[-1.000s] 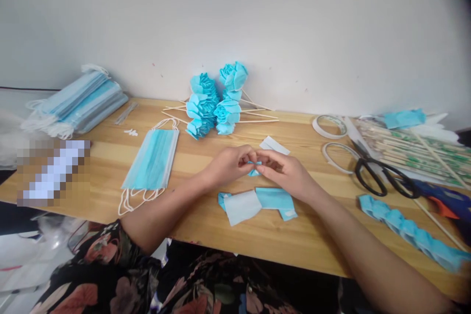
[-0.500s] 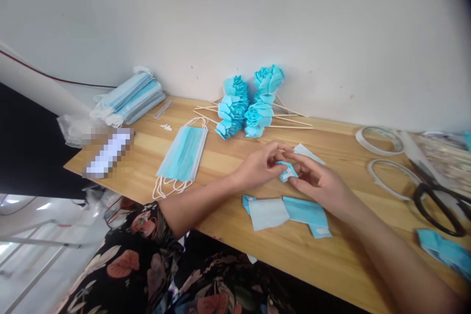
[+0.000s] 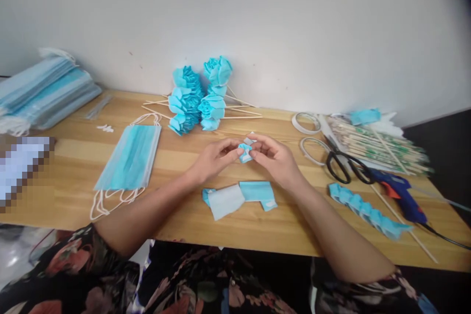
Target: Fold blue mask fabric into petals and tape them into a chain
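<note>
Left of the fingers a mask (image 3: 128, 157) is laid, the fingertips of the left hand (image 3: 217, 159) are clamped on the blue piece (image 3: 243, 158), whose white patch (image 3: 246, 155), out of sight a second ago, has been exposed, suggesting unfinished shaping, and its other edge is pinched by the right hand (image 3: 276, 161).

head | hands (image 3: 276, 163) pinch blue piece (image 3: 244, 155) | masks (image 3: 127, 157) left | glue gun (image 3: 408, 202) right

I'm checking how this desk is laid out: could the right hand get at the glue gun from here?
Probably yes: the scissors and pleated strip near the glue gun lie low, so nothing tall seems to block the right hand, though it holds the small blue piece.
</note>
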{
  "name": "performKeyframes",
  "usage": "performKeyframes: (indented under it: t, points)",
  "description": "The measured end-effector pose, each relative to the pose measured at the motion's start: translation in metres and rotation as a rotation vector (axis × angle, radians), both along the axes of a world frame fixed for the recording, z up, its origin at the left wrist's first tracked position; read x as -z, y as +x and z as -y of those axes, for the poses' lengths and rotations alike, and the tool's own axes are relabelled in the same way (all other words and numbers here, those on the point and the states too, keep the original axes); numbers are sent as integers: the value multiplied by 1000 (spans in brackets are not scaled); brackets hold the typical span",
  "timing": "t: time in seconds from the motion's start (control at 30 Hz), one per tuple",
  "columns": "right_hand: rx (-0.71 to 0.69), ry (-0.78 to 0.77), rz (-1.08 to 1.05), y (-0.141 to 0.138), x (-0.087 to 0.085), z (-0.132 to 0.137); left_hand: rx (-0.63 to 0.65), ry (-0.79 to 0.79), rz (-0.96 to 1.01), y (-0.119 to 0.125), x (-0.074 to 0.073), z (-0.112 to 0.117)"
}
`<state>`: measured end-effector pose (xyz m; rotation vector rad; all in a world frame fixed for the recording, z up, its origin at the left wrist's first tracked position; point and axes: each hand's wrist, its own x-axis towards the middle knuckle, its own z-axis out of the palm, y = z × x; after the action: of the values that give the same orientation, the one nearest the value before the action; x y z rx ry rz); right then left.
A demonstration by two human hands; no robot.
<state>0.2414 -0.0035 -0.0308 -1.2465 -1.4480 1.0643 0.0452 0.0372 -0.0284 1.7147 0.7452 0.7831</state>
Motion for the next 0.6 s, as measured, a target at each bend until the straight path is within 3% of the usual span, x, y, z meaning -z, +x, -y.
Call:
performKeyframes:
  t: [0.13, 0.33, 0.6]
  points:
    - [7, -12, -17, 0, 0, 1, -59, 67, -113, 2, -1, 2]
    - [-40, -29, 1, -1, -2, 2, -85, -12, -98, 2, 1, 0]
    - [-35, -30, -13, -1, -4, 3, -54, 12, -186, 1, 0, 2]
